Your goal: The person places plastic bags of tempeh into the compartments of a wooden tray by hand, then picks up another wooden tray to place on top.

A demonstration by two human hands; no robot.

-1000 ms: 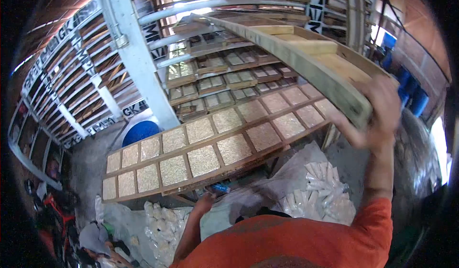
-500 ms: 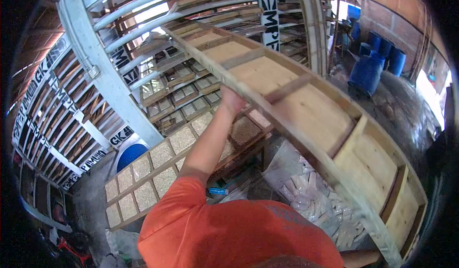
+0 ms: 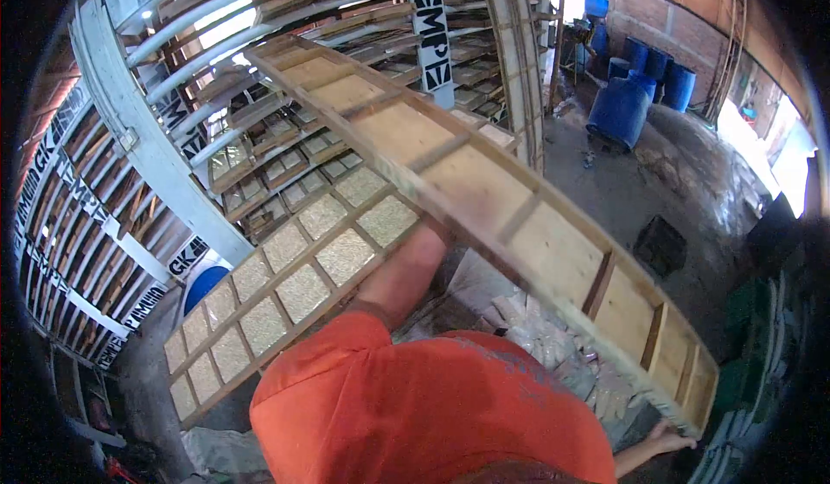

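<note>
A long wooden tray (image 3: 562,229) with thin crosspieces and a plywood base is held up at a slant in front of me. Its compartments show bare wood. My left hand (image 3: 435,226) supports it by the near side at about the middle; the fingers are hidden behind the wood. At the lower right end, my right hand (image 3: 666,441) holds the tray's corner from beneath, some fingertips showing past the end. Below and left of the held tray lies a similar frame (image 3: 304,264) whose compartments are filled with pale, grainy slabs under what looks like clear film.
A white-barred rack (image 3: 181,151) with several levels of filled trays stands ahead. Pale wrapped packets (image 3: 553,346) lie in a heap below the held tray. Blue drums (image 3: 618,112) stand at the back right, and a dark crate (image 3: 661,244) lies on the floor.
The tray has shifted left and its lower right end has risen in view. My left hand has gone further under its near side, and my right hand has come into sight at the end.
</note>
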